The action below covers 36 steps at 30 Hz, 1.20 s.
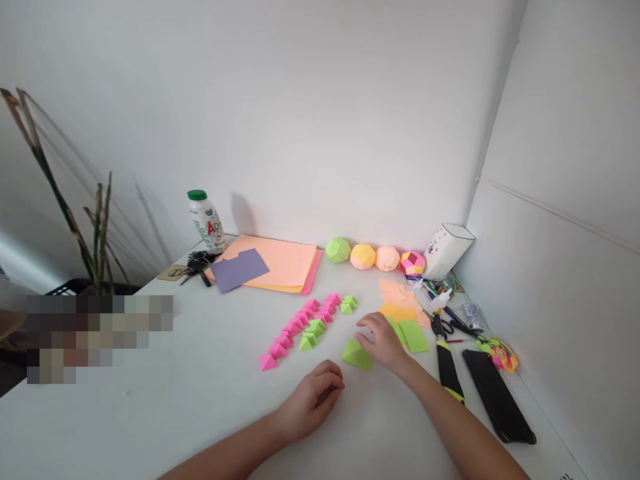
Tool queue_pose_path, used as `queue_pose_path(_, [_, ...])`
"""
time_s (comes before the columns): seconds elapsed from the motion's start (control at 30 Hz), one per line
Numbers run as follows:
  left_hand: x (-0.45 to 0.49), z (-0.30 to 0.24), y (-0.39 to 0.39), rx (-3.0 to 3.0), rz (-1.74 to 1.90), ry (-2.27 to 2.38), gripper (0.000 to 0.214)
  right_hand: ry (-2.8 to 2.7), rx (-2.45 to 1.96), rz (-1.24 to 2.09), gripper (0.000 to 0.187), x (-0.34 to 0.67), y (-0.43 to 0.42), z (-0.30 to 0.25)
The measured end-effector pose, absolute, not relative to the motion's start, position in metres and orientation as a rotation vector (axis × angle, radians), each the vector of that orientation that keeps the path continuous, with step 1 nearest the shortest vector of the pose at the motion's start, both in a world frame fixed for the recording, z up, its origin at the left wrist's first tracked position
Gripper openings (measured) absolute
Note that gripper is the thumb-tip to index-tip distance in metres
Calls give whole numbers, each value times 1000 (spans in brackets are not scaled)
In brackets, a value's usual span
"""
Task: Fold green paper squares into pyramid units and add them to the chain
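Observation:
My left hand [314,401] rests on the white table with its fingers curled in, and nothing shows in it. Just right of it lies a folded light-green paper piece [357,356]. Over that piece's right side is my right hand [384,341], thumb and forefinger apart; I cannot tell whether the thumb touches the paper. Beyond my left hand, small folded pink paper units [295,325] stand in slanting rows with several green units [309,340]. Green paper sheets [414,336] lie beside my right hand, near orange sheets [400,310].
Several paper balls [363,257] line the wall beside a white box [449,252]. At right lie a utility knife [449,370], scissors [442,327] and a black phone [499,396]. Large coloured sheets [285,260], keys [200,263] and a white bottle [207,223] are at back left.

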<state>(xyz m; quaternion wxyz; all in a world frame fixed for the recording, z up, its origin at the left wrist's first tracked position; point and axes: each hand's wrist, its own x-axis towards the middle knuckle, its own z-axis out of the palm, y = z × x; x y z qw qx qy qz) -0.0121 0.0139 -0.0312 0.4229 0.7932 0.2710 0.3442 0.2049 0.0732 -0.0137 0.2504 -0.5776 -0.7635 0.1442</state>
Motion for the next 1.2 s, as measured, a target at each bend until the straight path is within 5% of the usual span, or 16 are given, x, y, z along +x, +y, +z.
queue_pose_path(0.17, [0, -35, 6, 2455, 774, 766, 27, -2217, -1460, 205, 44, 213, 28, -25])
queue_pose_path(0.4, [23, -46, 1, 2656, 453, 916, 63, -2006, -1537, 308, 40, 208, 27, -40])
queue_pose_path(0.73, [17, -42, 5, 2506, 610, 973, 35, -1926, -1545, 319, 46, 212, 27, -50])
queue_pose_path(1.2, [15, -37, 7, 2519, 518, 878, 48, -1977, -1511, 334, 46, 213, 26, -47])
